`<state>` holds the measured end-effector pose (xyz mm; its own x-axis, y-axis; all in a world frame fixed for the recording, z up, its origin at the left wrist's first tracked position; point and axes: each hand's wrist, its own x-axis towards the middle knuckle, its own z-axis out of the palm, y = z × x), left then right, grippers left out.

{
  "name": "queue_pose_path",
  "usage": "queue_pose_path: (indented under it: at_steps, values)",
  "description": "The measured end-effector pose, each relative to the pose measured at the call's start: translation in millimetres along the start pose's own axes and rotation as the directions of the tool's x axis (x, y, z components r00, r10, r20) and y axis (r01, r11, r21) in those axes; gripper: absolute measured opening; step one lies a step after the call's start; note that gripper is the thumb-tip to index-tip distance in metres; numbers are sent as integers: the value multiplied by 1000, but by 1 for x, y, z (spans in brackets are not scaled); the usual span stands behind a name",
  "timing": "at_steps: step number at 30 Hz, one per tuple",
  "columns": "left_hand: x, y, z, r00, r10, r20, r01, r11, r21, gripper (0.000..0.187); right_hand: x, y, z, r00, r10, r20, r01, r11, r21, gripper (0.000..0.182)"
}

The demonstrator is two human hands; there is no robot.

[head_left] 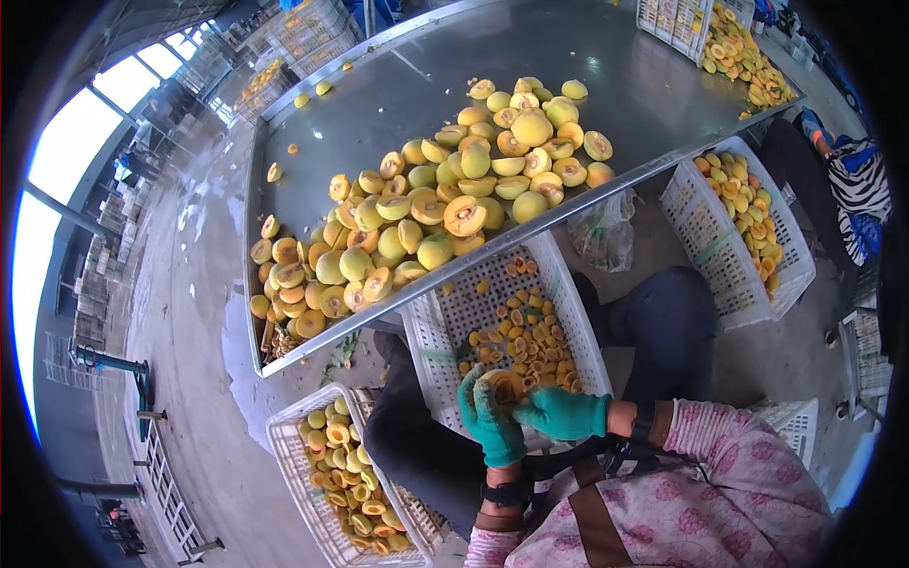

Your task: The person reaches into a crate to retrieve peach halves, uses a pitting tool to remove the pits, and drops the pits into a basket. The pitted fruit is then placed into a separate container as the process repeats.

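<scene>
The work looks partway along, judging by the lie of the fruit. A large heap of yellow peaches, mostly cut halves, remains on the metal table across the upper middle of the frame. Peach halves fill much of the perforated crate at lower left, while small fruit pieces cover part of the 2nd crate at centre.

1 peach half is between the 2 green-gloved hands, just below the frame's centre and above the near end of the centre crate. Its orange cut face seems turned up towards the view; it looks nearly round, perhaps slightly longer from left to right, so no firm long axis shows. The left hand has its fingers curled around the half. The right hand has its fingers drawn in at the lower right edge; whether they grip a tool, I cannot tell.
</scene>
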<state>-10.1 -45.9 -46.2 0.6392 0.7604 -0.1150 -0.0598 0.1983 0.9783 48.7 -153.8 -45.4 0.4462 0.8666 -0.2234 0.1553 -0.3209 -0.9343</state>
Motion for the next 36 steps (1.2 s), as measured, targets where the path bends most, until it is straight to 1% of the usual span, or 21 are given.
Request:
queue_pose_path:
  at_steps: [1, 2, 3, 4, 5, 7, 10, 11, 12, 14, 17, 20, 23, 25, 26, 27, 29, 30, 31, 33, 36]
  values:
    - [0, 2, 2, 1000, -1, -5, 1, 1000, -7, 32, 0, -4, -6, 1000, 0, 21, 0, 1000, -3, 25]
    - [2, -2, 0, 1000, -25, 20, 25, 1000, 4, 31, -3, -10, -9, 993, 94, 73, -110, 960, 257, 24]
    - [5, -6, -5, 998, -47, 40, 47, 999, 16, 30, -6, -19, -11, 974, 167, 150, -220, 843, 490, 23]
    - [10, -8, -7, 996, -65, 62, 63, 998, 25, 30, -8, -25, -17, 954, 170, 246, -291, 718, 632, 23]
    - [15, 0, -7, 985, -76, 154, 81, 996, -27, 29, -9, -32, -23, 925, 171, 340, -374, 565, 735, 23]
    - [17, 15, -10, 939, -106, 328, 153, 981, -120, 28, -19, -35, -31, 849, 61, 525, -513, 336, 790, 23]
    - [29, 14, -13, 917, -207, 341, 227, 974, -18, 27, -14, -44, -33, 857, 271, 439, -513, 356, 781, 24]
    - [29, 16, -14, 923, -181, 339, 198, 980, -18, 26, -11, -42, -36, 845, 235, 480, -534, 428, 729, 26]
    - [29, 18, -11, 940, -165, 299, 178, 984, -17, 26, -10, -36, -35, 873, 263, 411, -485, 557, 674, 27]
    - [24, 16, -4, 968, -132, 213, 140, 990, -23, 25, -8, -31, -32, 920, 290, 264, -387, 777, 497, 29]
    - [25, 5, -2, 944, -239, 226, 258, 964, -58, 24, -16, -50, -33, 916, 292, 275, -400, 710, 580, 31]
    - [31, 6, -12, 863, -352, 362, 384, 923, -18, 23, -20, -30, -24, 846, 256, 468, -532, 363, 765, 27]
    - [32, 15, -15, 847, -335, 412, 292, 942, 164, 23, -17, -29, -26, 802, 338, 492, -596, 504, 626, 25]
    - [19, 6, -9, 946, -75, 315, 51, 995, 82, 23, -25, -31, -15, 841, 291, 456, -539, 379, 752, 25]
    - [17, 6, -5, 964, 71, 256, -84, 996, 41, 23, -24, -35, -16, 861, 268, 432, -502, 322, 803, 25]
    - [16, 10, -13, 923, -240, 301, 273, 959, -74, 25, -26, -44, -20, 880, 201, 431, -475, 338, 812, 25]
    - [21, 12, -15, 911, -180, 371, 198, 980, -11, 27, -26, -36, -22, 874, 160, 459, -484, 382, 787, 24]
    - [23, 15, -14, 910, -183, 371, 194, 981, 7, 29, -25, -30, -22, 869, 139, 475, -488, 404, 774, 25]
    - [24, 20, -12, 910, -185, 371, 190, 981, 25, 31, -22, -26, -22, 855, 143, 498, -514, 351, 782, 25]
    - [24, 28, 0, 940, -14, 340, 42, 996, -75, 30, -26, -59, -22, 931, 164, 325, -359, 259, 897, 25]
    - [31, 49, 2, 942, 97, 320, -75, 994, -80, 29, -20, -78, -23, 935, 148, 322, -346, 185, 920, 28]
